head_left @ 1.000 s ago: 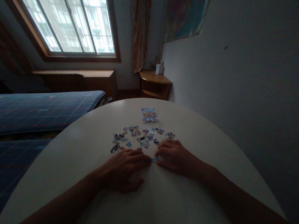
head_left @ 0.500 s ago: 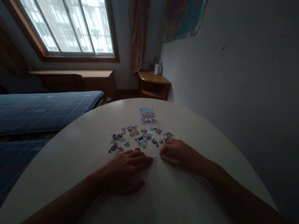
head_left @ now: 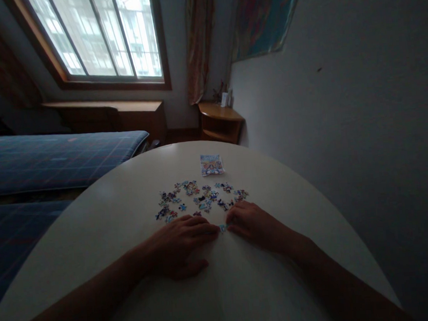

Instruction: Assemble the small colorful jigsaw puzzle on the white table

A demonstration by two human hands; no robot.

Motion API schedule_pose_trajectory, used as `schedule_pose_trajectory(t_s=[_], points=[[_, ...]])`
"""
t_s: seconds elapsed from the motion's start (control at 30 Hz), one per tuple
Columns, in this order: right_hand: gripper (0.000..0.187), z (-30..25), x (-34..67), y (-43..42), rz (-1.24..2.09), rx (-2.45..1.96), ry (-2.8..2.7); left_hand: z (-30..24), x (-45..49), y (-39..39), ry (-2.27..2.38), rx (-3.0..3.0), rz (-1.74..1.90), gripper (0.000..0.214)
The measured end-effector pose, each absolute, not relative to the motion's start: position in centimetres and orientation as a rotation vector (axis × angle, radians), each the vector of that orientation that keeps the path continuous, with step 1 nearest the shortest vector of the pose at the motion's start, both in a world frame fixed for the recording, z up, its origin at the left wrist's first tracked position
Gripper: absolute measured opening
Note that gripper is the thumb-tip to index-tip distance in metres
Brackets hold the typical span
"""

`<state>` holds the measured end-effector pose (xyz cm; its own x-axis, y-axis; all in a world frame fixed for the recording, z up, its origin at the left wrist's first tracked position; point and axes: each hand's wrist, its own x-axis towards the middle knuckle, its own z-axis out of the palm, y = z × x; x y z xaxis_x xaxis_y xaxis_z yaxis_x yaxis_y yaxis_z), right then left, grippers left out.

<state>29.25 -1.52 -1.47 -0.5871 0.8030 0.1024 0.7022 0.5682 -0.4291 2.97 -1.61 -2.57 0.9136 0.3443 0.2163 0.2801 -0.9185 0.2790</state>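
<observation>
Between my two hands a small light-blue puzzle piece (head_left: 222,228) lies on the white table. My left hand (head_left: 185,241) rests flat, thumb apart, its fingertips touching the left side of that piece. From the right, my right hand (head_left: 249,224) pinches another puzzle piece against it; the fingers mostly hide what they hold. Just beyond the hands, loose jigsaw pieces (head_left: 205,195) are scattered in a wide cluster. A small printed picture sheet (head_left: 212,165) of the same colours lies behind them.
The round white table (head_left: 128,186) spreads before me. Past its left edge is a bed with a blue plaid mattress (head_left: 52,159). A wooden corner shelf (head_left: 221,112) and a desk (head_left: 133,105) stand behind, and a wall (head_left: 343,122) runs along the right.
My right hand has moved slightly left, bringing its pinched piece up to the light-blue puzzle piece, so the gap between them has closed. My left hand has stayed in place.
</observation>
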Motion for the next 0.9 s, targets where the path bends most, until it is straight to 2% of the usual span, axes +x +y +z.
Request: schedule_pose_trajectory(t_s=[0.57, 0.63, 0.8, 0.9], points=[[0.005, -1.4, 28.9, -1.7, 0.383, -1.159, -2.562, -2.2, 3.5, -2.2, 0.549, 2.820, 0.318, 0.055], [0.002, -1.4, 29.0, -1.6, 0.304, -1.151, -2.594, -2.3, 3.5, -2.2, 0.568, 2.829, 0.308, 0.055], [0.012, -0.7, 28.8, -2.2, -0.048, -1.032, -2.802, -2.6, 3.6, -2.2, 0.574, 2.857, 0.322, 0.050], [0.012, 0.0, 28.1, -3.1, -0.123, -1.068, -2.872, -2.6, 3.7, -2.2, 0.564, 2.868, 0.340, 0.049]])
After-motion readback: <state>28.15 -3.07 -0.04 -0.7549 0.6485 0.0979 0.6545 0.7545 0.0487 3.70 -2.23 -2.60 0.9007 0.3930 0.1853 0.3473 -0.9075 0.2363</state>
